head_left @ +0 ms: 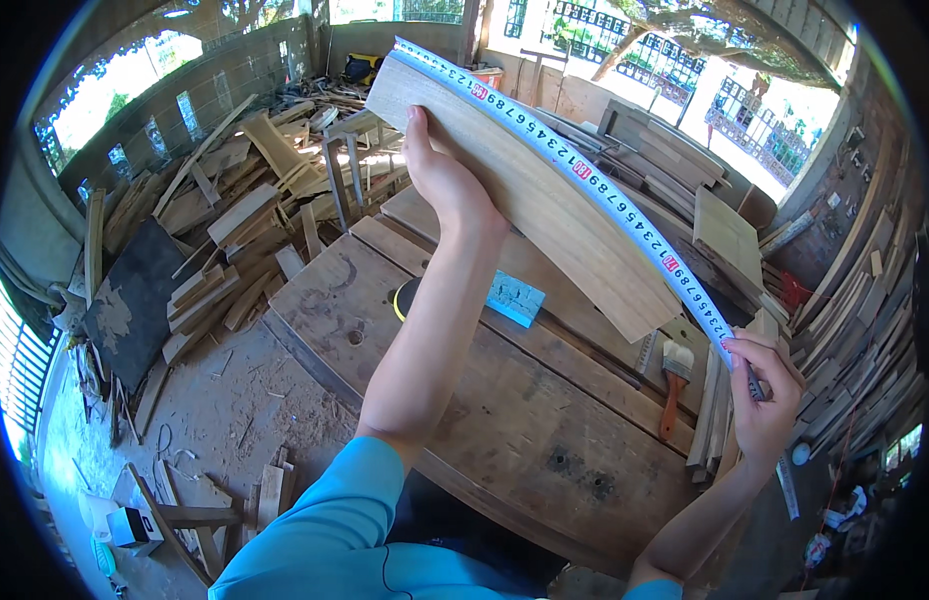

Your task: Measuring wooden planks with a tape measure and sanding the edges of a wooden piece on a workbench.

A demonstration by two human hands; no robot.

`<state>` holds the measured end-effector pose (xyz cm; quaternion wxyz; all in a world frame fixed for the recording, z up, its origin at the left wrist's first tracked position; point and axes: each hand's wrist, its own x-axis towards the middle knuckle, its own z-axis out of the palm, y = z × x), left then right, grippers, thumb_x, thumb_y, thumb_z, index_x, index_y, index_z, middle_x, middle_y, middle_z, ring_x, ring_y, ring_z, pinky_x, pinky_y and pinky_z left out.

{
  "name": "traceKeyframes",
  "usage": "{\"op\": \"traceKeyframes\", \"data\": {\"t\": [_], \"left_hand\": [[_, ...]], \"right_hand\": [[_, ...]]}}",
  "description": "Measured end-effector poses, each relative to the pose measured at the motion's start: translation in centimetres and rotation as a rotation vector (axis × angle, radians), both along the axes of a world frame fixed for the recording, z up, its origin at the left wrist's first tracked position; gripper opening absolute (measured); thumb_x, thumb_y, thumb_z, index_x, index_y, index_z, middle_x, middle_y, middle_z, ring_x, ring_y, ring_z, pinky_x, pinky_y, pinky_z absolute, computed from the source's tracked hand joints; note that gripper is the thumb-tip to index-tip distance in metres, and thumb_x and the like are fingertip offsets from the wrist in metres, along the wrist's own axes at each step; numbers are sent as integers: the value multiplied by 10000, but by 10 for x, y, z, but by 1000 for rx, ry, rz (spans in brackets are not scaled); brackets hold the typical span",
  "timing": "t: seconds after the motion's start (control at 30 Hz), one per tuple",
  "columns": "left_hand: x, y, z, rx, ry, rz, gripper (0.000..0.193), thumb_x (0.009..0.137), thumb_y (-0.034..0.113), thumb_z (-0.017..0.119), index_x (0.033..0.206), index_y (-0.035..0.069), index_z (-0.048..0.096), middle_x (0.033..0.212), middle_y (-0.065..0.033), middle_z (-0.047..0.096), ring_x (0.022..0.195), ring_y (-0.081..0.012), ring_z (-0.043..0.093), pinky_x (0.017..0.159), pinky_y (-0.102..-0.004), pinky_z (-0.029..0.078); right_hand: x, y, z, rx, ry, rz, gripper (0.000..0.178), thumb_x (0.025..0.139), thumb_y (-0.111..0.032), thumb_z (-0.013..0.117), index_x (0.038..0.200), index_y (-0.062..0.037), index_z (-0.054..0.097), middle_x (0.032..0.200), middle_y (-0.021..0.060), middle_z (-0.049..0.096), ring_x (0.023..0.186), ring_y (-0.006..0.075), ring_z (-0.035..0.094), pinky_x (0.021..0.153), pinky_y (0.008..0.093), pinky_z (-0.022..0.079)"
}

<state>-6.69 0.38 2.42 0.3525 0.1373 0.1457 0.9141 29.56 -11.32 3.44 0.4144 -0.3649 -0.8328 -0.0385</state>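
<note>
My left hand (450, 188) is wrapped round the far part of a pale wooden board (560, 235), its thumb lying on the broad face. The board is tilted and held above the workbench (505, 440). A white-and-blue measuring tape (615, 208) stretches along the board's upper right edge, past its near end. My right hand (767, 395) pinches that tape beyond the board, and a loose length hangs below the hand. A paintbrush (673, 385) with an orange-brown handle lies on the bench near my right hand. Beyond my left forearm lies a light blue block (515, 298).
A yellow-rimmed round thing (403, 298) is partly hidden by my left forearm. Scrap wood (255, 215) is heaped at the far left. Long planks (865, 330) are stacked along the right side. Offcuts (275, 487) and shavings lie on the floor left of the bench.
</note>
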Motion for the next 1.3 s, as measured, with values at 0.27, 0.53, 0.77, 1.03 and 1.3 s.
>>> {"op": "traceKeyframes", "data": {"t": [0.27, 0.53, 0.77, 1.03, 1.3], "left_hand": [[0, -2, 2, -15, -13, -3, 613, 1074, 613, 522, 1468, 149, 586, 1462, -80, 626, 1387, -275, 569, 1217, -436, 381], [-2, -3, 1, 1, -7, -24, 622, 1069, 622, 523, 1479, 159, 582, 1463, -81, 623, 1384, -272, 574, 1212, -436, 391], [2, -5, 3, -35, -14, 4, 619, 1067, 624, 526, 1460, 150, 592, 1470, -91, 621, 1377, -270, 574, 1211, -442, 390], [-1, -10, 5, -4, -9, -18, 582, 1073, 602, 528, 1431, 147, 588, 1420, -81, 637, 1345, -266, 593, 1191, -436, 407], [8, -11, 10, -9, 7, 34, 586, 1089, 588, 526, 1438, 119, 572, 1415, -104, 642, 1354, -270, 590, 1201, -423, 402]], "right_hand": [[1, 0, 0, -5, 4, -3, 216, 921, 109, 717, 1096, 0, 780, 1083, 158, 805, 984, 277, 795, 864, 345, 602], [-1, 0, -1, -23, 6, 17, 236, 917, 119, 711, 1104, -3, 787, 1081, 157, 805, 979, 273, 795, 861, 342, 602], [0, 1, -2, -17, 22, 6, 231, 918, 115, 715, 1102, -4, 790, 1075, 157, 807, 977, 274, 799, 862, 349, 606], [-5, 2, -2, -14, 23, 4, 232, 912, 112, 714, 1091, -9, 796, 1077, 151, 811, 975, 267, 803, 856, 345, 609], [-3, -2, 0, -9, 19, -14, 241, 903, 117, 715, 1087, -14, 800, 1072, 145, 811, 968, 263, 801, 852, 337, 605]]}}
